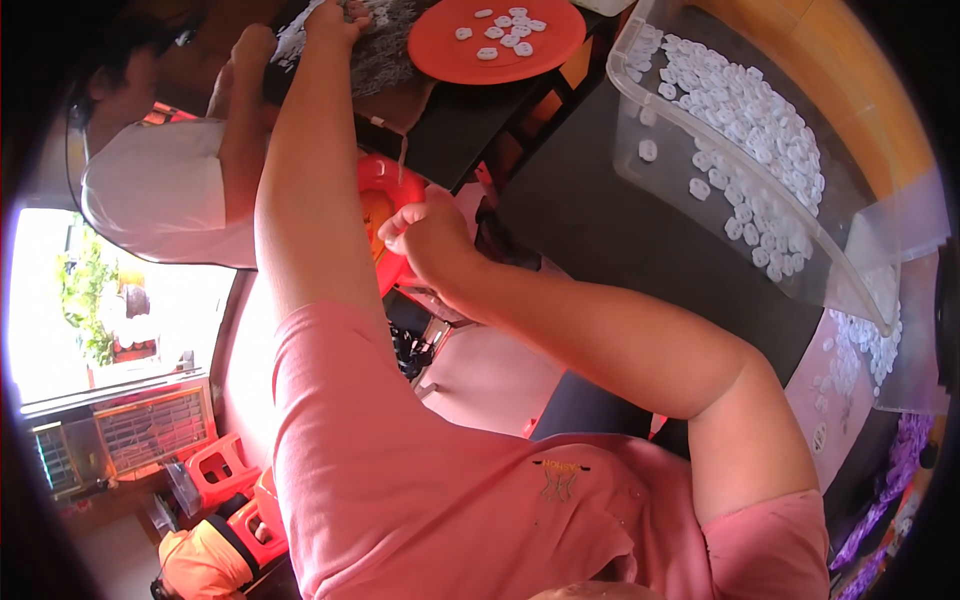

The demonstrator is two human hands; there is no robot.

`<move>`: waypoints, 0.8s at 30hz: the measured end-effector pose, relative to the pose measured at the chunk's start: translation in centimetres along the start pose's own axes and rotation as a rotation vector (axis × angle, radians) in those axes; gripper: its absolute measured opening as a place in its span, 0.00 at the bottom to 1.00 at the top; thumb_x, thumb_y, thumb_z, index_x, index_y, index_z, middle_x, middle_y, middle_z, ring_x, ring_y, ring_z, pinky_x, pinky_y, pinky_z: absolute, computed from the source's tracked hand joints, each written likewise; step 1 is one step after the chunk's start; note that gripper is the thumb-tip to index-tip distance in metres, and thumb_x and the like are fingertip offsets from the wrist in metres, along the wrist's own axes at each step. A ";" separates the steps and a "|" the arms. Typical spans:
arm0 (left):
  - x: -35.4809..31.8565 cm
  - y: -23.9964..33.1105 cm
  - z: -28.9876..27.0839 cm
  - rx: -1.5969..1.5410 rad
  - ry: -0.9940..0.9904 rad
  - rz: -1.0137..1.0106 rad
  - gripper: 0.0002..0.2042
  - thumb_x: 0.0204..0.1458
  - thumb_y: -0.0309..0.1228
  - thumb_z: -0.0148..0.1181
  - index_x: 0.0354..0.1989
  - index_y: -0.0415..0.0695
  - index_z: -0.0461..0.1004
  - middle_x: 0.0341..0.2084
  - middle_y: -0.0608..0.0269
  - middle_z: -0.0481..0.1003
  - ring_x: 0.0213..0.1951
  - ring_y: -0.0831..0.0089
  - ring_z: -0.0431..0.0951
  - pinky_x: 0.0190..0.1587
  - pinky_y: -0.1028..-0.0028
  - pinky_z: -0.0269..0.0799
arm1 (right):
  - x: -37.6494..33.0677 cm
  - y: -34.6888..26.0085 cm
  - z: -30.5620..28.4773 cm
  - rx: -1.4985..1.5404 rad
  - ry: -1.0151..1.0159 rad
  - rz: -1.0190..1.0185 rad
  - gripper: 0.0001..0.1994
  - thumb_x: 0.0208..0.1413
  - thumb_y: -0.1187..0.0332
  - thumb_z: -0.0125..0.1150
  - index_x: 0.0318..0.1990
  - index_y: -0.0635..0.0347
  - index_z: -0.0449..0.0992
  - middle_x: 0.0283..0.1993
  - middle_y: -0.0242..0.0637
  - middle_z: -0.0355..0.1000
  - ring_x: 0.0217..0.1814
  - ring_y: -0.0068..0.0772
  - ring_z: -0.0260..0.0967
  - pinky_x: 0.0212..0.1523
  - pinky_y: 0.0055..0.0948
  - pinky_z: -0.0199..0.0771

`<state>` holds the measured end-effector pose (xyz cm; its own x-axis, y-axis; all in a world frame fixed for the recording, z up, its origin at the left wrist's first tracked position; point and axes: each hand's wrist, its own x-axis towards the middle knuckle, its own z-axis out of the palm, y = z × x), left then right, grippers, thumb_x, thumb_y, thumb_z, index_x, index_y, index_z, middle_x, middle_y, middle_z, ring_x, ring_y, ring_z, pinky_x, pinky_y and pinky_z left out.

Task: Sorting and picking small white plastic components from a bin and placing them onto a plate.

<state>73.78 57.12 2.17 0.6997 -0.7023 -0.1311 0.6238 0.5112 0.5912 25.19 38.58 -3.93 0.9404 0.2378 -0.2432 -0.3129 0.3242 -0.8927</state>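
Right fingers (396,226) curl narrowly by a red basin (403,183), left fingers (352,14) near grey pieces (385,62), any hold unclear

Left arm (310,170) stretched far forward, right arm (610,325) bent, right hand (435,242) curled.

Dark tables (590,200), orange plate (437,45) (round), clear bin (862,278)

The person wears a plain-knit pink T-shirt (430,500), loose in the body, its short sleeves (765,545) ending above the elbows. On the front I can make out a small emblem (560,478): dark strokes, a touch of yellow, thin linework beneath. Soft folds gather nearby. Forearms (590,325), left hand (338,18) and right hand (432,240) are bare.
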 end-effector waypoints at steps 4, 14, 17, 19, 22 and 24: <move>1.2 -10.9 1.7 -0.085 0.294 0.247 0.14 0.61 0.44 0.50 0.28 0.51 0.64 0.19 0.64 0.63 0.21 0.69 0.63 0.19 0.68 0.61 | 3.0 1.2 -4.5 -0.091 0.177 -0.031 0.05 0.48 0.76 0.57 0.23 0.61 0.76 0.22 0.33 0.73 0.25 0.24 0.69 0.28 0.27 0.67; -19.5 -24.3 9.9 -0.057 -0.023 0.110 0.13 0.60 0.39 0.49 0.28 0.44 0.69 0.21 0.62 0.66 0.24 0.67 0.66 0.22 0.69 0.62 | 4.1 2.2 -5.8 0.004 0.041 0.076 0.07 0.47 0.75 0.55 0.32 0.55 0.78 0.38 0.34 0.69 0.44 0.35 0.64 0.38 0.48 0.72; -20.3 -30.4 11.6 0.172 0.393 0.293 0.14 0.59 0.40 0.55 0.29 0.43 0.66 0.20 0.65 0.64 0.19 0.74 0.59 0.19 0.77 0.51 | 5.4 3.0 -7.4 0.072 0.163 -0.256 0.09 0.41 0.80 0.50 0.20 0.64 0.78 0.21 0.39 0.73 0.25 0.30 0.69 0.29 0.29 0.68; -22.2 -32.4 11.8 0.242 0.619 0.371 0.14 0.58 0.38 0.57 0.26 0.41 0.67 0.19 0.63 0.66 0.17 0.72 0.64 0.17 0.74 0.56 | 5.3 3.0 -6.7 0.049 0.152 -0.223 0.10 0.42 0.80 0.48 0.20 0.64 0.78 0.21 0.39 0.73 0.25 0.31 0.70 0.29 0.29 0.69; -23.7 -34.6 11.8 0.580 0.869 0.538 0.10 0.57 0.33 0.57 0.30 0.38 0.73 0.21 0.61 0.72 0.19 0.73 0.71 0.16 0.75 0.60 | 5.6 3.1 -6.8 -0.021 0.077 -0.169 0.09 0.39 0.82 0.52 0.27 0.65 0.79 0.26 0.37 0.74 0.31 0.29 0.69 0.34 0.26 0.68; -23.6 -35.2 12.1 0.646 0.877 0.590 0.07 0.56 0.30 0.57 0.33 0.37 0.75 0.23 0.61 0.75 0.20 0.73 0.73 0.16 0.75 0.62 | 5.9 3.4 -7.1 -0.067 0.062 -0.194 0.09 0.39 0.81 0.52 0.27 0.65 0.79 0.25 0.37 0.74 0.30 0.29 0.69 0.34 0.25 0.68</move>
<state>31.07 49.75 -5.92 0.9672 0.2486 -0.0527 0.0223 0.1236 0.9921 30.65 34.62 -11.15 0.9892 0.1194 -0.0854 -0.1176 0.2967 -0.9477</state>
